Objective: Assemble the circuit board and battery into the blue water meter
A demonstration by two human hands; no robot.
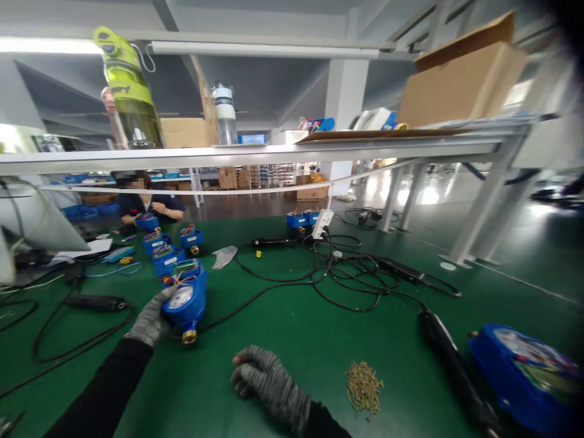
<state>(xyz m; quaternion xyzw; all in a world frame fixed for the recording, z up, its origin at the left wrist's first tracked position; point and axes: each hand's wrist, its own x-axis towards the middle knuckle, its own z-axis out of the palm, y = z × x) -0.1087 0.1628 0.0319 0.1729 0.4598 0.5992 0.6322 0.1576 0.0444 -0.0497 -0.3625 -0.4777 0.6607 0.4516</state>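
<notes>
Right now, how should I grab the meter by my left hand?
Take the meter by its round blue body, from above, gripping across the sides: it lies dial-up, brass fitting toward you. Your left hand holds its left side.

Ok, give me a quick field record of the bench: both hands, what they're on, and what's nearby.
left hand: gloved, grips blue water meter by its side
right hand: gloved, loosely curled on green mat, empty
near right hand: screw pile, black corded tool, second blue meter
behind: row of meters, co-worker across the bench
</notes>
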